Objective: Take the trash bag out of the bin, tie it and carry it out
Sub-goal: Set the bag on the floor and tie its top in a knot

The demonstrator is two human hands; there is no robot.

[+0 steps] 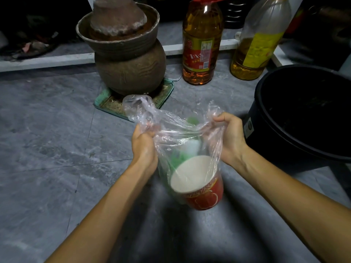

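While both hands grip its top, the clear bag [187,141] hangs at the centre of the frame, out of the bin [303,112], which stands at the right edge with its dark inside bare; the left hand [144,143] is closed around a bunch of plastic at the bag's left rim, and the right hand [230,133] is closed around the right rim, so the mouth is stretched between them and not tied; a loose flap of plastic rises above the left hand. Inside the bag a red paper cup [199,185] lies tilted with its white inside showing; green and white scraps sit above it. At upper centre a clay jar [127,59] stands on a green tray [103,97]; two oil bottles [201,42] stand at upper right on the grey floor [47,130].
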